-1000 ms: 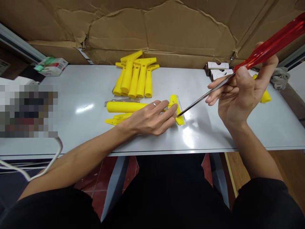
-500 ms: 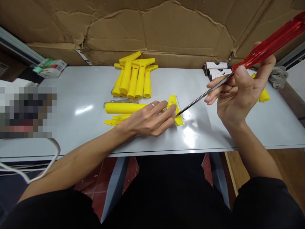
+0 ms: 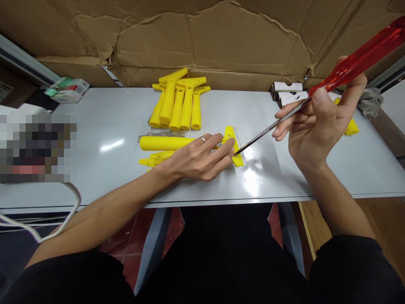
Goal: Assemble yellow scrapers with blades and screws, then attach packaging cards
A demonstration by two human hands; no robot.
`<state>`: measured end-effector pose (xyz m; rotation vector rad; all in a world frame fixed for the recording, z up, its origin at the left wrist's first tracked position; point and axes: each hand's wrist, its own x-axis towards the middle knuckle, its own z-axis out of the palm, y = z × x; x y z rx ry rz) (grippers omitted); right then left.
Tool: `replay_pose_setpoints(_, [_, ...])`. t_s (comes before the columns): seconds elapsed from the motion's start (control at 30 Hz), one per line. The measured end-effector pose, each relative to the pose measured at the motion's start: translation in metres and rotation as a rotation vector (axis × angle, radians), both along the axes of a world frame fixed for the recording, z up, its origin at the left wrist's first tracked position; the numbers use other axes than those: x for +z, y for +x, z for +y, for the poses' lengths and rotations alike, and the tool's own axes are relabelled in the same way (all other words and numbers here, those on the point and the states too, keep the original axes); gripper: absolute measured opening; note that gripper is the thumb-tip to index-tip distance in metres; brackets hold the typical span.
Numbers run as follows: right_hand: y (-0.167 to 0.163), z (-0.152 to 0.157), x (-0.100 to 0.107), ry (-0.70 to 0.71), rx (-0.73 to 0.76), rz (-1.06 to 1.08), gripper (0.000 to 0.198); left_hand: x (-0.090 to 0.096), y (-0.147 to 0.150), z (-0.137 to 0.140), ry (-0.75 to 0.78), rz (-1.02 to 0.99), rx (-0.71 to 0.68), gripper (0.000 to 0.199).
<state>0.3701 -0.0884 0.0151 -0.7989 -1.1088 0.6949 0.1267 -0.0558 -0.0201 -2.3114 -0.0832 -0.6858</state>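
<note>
Two hands, apart: the left hand holds a yellow scraper down on the table; the right hand grips a red screwdriver, tip at the scraper's head. Beyond, small boxes, contents hidden. Hands and tool look unchanged from half a second ago.

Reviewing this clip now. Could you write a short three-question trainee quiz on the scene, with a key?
1. Which hand holds the red-handled screwdriver with the metal shaft?
2. True or false: the screwdriver's tip is at the head of the yellow plastic T-shaped scraper under the other hand.
3. Fill in: behind the pile of yellow plastic scrapers stands a brown, creased ____ panel.

Key: 1. Right hand. 2. True. 3. Cardboard.
</note>
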Motion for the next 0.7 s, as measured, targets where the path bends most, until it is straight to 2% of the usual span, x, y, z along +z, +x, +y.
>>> replay_pose_setpoints(0.1, [-0.004,0.0,0.001,0.021,-0.012,-0.061,0.075,0.0,0.001,0.0,-0.003,0.017,-0.003,0.013])
replay_pose_setpoints(0.23, [-0.014,0.005,0.015,0.116,-0.019,-0.128,0.061,-0.002,0.002,0.0,-0.01,0.037,0.009,0.012])
replay_pose_setpoints(0.3, [-0.019,0.011,0.023,0.177,0.028,-0.192,0.06,-0.004,0.002,0.0,-0.017,0.035,0.026,0.011])
replay_pose_setpoints(0.43, [-0.026,0.027,0.027,0.275,0.002,-0.206,0.063,-0.006,0.001,0.001,-0.014,0.014,0.064,0.011])
replay_pose_setpoints(0.57, [-0.026,0.036,0.033,0.289,0.031,-0.205,0.057,-0.006,0.001,0.0,-0.018,-0.091,0.036,0.008])
replay_pose_setpoints(0.7, [-0.027,0.033,0.061,0.24,0.148,-0.389,0.055,-0.006,0.0,0.001,-0.052,-0.189,0.022,0.007])
